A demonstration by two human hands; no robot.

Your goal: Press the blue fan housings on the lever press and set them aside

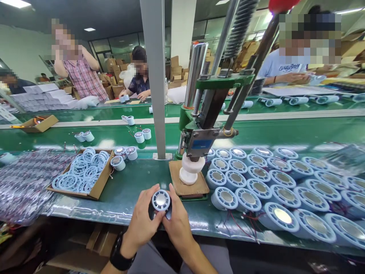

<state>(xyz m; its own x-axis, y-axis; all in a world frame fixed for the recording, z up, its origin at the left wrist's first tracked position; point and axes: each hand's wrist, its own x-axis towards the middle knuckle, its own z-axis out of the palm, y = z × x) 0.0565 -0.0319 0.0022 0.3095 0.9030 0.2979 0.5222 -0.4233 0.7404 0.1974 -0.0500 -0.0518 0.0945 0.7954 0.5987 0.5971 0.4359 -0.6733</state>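
Both hands hold one round light-blue part [161,200] with a silver disc in its centre, at the front edge of the green bench. My left hand [142,219], with a black band on the wrist, wraps its left side. Fingers of my right hand [178,220] close round the right side, and the thumbs meet below it. Just beyond my right hand stands a green lever press [202,140]. Its white upper piece [193,163] hangs over a white round seat [188,176] on a brown board [174,175].
Rows of similar blue parts [258,187] with wires fill the right side. At left are a cardboard box [98,186] of blue rings and bagged items [31,179]. A grey post [156,83] rises behind the bench. Several people sit or stand beyond.
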